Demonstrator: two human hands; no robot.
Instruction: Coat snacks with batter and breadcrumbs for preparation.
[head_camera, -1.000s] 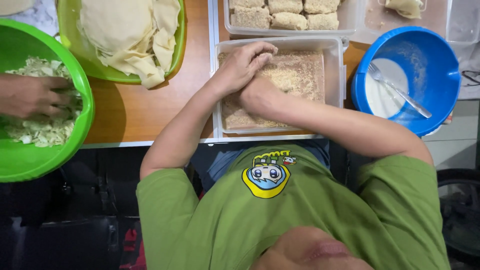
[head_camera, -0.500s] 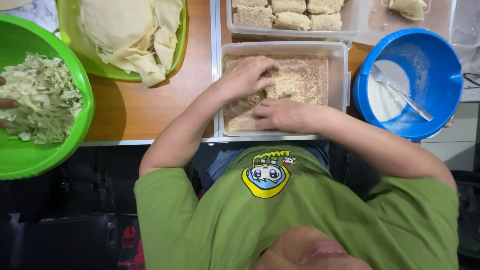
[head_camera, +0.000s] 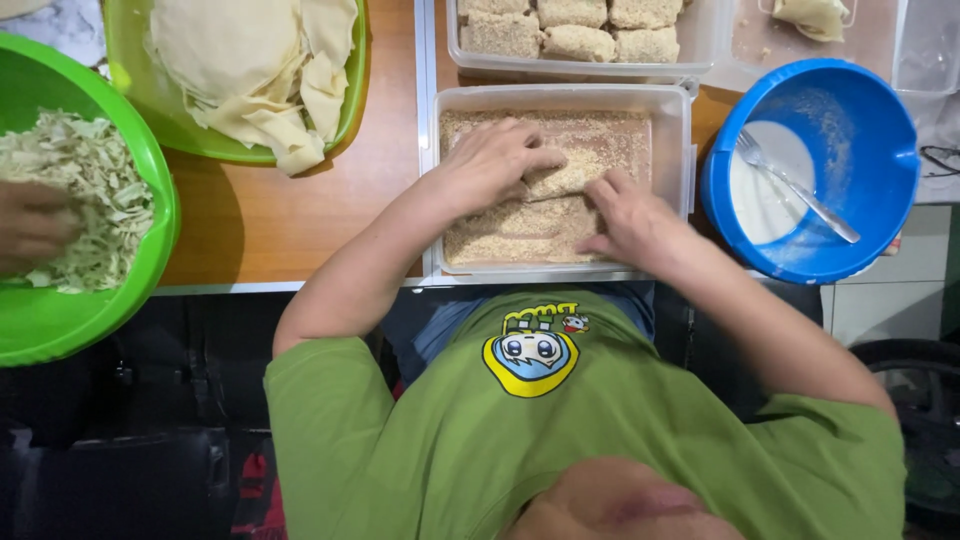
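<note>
Another person's hand (head_camera: 30, 225) in shredded cabbage (head_camera: 75, 205) within a green plastic bowl (head_camera: 60, 320), limp pale wrappers (head_camera: 250, 70), left hand (head_camera: 490, 160) and right hand (head_camera: 635, 220) fingers spread, pressing a crumb-coated roll (head_camera: 575, 175) in the clear rectangular breadcrumb tray (head_camera: 670, 130), blue bowl (head_camera: 870, 200) of white batter with metal fork (head_camera: 795, 185)

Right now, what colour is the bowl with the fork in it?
Blue. The bowl holds a white liquid and a metal fork, seen clearly in the head view.

Wooden table (head_camera: 300, 215) with white edge, pale floor tiles (head_camera: 880, 305) at right, even light
</note>
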